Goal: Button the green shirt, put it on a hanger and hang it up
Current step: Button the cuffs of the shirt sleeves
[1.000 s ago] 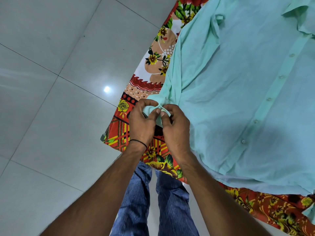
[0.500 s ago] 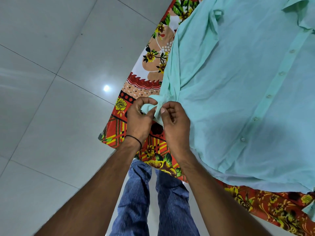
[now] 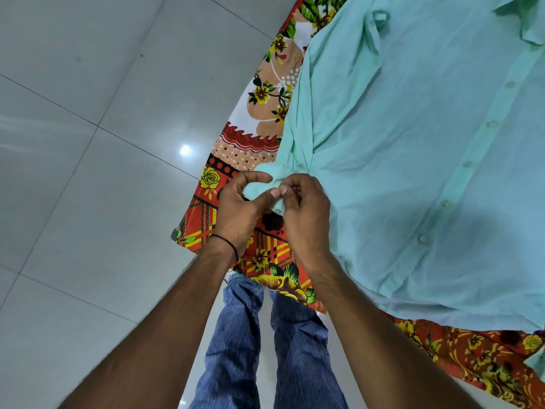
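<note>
head view: the green shirt (image 3: 413,172) lies flat on the flowered sheet (image 3: 265,119), its long axis slanting from the collar (image 3: 528,25) at upper right down to the hem (image 3: 442,314) near my legs (image 3: 236,335), the button placket (image 3: 467,164) running the same way. its sleeve (image 3: 298,137) trails left to the cuff (image 3: 259,188), which my left hand (image 3: 236,214) and right hand (image 3: 306,219) both pinch, thumbs and fingers closed on the cloth. since half a second ago little has shifted; my left forefinger has straightened over the cuff
</note>
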